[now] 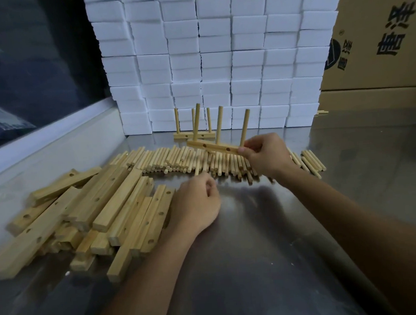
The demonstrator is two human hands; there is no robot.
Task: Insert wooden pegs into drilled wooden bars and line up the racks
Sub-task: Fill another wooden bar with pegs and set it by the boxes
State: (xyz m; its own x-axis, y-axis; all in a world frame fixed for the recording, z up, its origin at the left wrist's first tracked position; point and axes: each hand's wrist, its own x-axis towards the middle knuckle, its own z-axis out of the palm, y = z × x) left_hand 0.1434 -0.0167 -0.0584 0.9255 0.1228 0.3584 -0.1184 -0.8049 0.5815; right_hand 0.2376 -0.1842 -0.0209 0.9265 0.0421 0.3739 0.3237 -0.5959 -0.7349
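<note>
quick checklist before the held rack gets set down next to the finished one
1. Three pegs seated in the held rack: ok, all stand upright.
2. Right hand grips the bar end firmly: ok, though the bar is tilted.
3. Finished rack standing by the white boxes: ok.
4. Free table surface beside the finished rack: ok on its right.
5. Left hand free to steady: cannot tell, fingers are curled over the table.
6. Peg depth even: cannot tell.
</note>
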